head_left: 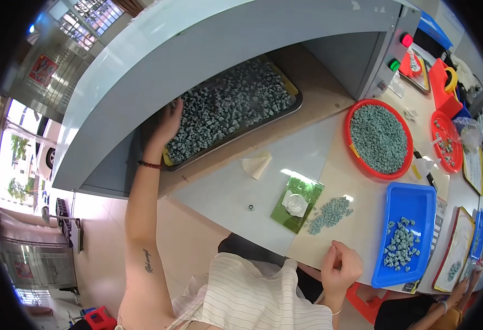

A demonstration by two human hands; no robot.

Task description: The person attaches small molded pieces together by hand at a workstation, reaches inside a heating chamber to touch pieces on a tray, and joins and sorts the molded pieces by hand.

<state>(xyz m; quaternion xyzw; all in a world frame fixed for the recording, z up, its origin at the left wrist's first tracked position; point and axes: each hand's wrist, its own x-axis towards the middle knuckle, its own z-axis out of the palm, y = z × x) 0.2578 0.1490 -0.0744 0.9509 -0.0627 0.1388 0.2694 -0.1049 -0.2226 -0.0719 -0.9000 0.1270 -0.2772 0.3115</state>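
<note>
My left hand (167, 122), a beaded bracelet at its wrist, reaches under the hood of a grey cabinet. It is at the left end of a dark tray (236, 133) spread with greenish-grey stone chips (230, 102). Its visible fingers look stretched out, apart from one another; the cabinet edge hides part of them. My right hand (341, 268) is curled closed above the table's near edge, and whatever it may hold is hidden. Close to it lie a loose pile of small green stones (330, 214) and a blue tray (382, 231) with larger stones inside.
A red round tray (410, 144) full of green stones stands near the cabinet (357, 60). A green packet (285, 217), a folded cloth (257, 165) and a small ring (250, 208) lie on the table. At the far right are another person's hands (461, 291).
</note>
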